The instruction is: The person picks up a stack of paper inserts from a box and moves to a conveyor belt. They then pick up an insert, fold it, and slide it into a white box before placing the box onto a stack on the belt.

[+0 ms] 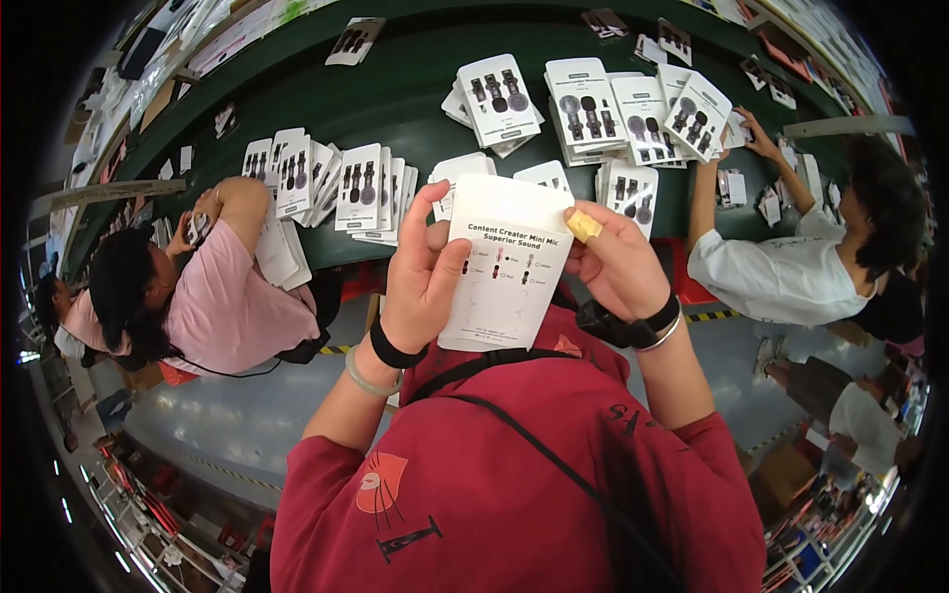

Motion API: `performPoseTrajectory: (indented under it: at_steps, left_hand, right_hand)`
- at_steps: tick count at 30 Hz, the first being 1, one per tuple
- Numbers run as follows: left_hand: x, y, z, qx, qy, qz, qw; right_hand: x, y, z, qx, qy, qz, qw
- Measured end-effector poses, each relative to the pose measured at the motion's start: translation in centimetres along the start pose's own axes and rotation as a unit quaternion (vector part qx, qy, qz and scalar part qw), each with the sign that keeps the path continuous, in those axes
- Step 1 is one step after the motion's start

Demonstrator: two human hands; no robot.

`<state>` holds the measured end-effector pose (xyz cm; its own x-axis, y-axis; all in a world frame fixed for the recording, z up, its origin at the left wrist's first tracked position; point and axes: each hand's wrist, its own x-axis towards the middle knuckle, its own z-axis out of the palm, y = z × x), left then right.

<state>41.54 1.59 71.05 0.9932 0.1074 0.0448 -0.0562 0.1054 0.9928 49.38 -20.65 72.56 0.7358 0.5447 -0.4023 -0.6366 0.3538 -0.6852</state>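
In front of my chest I hold up a flat white box (506, 296), its printed back with small microphone pictures facing me. My left hand (423, 272) grips its left edge, thumb across the front and fingers behind. At the upper right corner, my right hand (623, 262) pinches the box, the fingers partly hidden behind it. A yellow wrap (583, 226) covers the tip of my right thumb. Just beyond the box lie more white boxes of the same kind, among them one (465, 176) partly covered by my held box.
Stacks of white boxes stand on the dark green table (395, 104), including a left stack (361, 188), a middle stack (497, 99) and a right stack (585, 104). A person in pink (232, 287) works at left; another in white (781, 252) reaches among boxes at right.
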Motion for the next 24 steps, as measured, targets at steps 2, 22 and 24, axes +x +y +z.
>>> performPoseTrajectory:
  at_steps: [2, 22, 24]
  left_hand:
    - [-0.2, 0.1, -0.1, 0.023, -0.004, 0.021, 1.000]
    - [-0.7, 0.5, 0.3, -0.022, -0.049, -0.056, 0.997]
    - [-0.6, 0.0, 0.1, -0.008, -0.057, -0.059, 0.997]
  right_hand:
    - [0.6, -0.8, -0.5, -0.032, -0.057, 0.067, 0.996]
    - [-1.3, -3.0, 2.4, -0.431, -0.069, -0.146, 0.888]
    - [-1.6, -3.0, 2.4, -0.417, -0.070, -0.141, 0.895]
